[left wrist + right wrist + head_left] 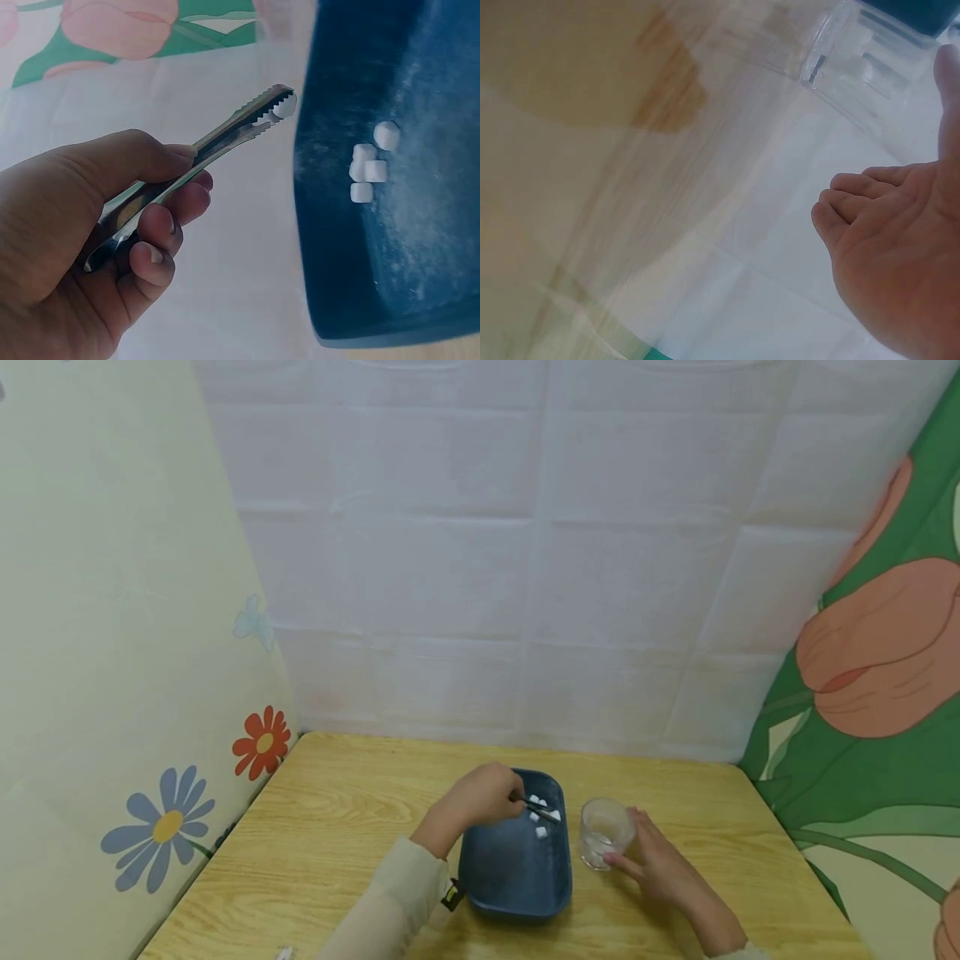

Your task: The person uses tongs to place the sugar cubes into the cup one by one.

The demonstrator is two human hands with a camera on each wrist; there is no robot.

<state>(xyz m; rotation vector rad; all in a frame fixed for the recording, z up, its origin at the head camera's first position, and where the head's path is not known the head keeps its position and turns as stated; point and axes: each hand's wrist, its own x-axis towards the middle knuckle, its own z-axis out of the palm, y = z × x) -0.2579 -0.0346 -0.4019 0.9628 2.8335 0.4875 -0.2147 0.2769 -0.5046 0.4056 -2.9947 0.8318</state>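
Observation:
My left hand (483,797) grips metal tongs (225,135) with toothed ends, its thumb on one arm and fingers curled round the other. Between the toothed tips sits a small white cube (285,106). The tongs reach over the far right part of a dark blue tray (513,868), where several more small white cubes (375,171) lie. Right of the tray, a clear glass (600,835) stands on the table. My right hand (663,868) is at the glass's right side with fingers extended and thumb apart, the thumb tip right at the glass's lower wall.
The tray and glass are on a light wood table (360,827). White sheeting (450,568) hangs behind it, with flower-printed panels on both sides. A small pale object (285,952) shows at the front left edge of the view. White dust marks the tray floor.

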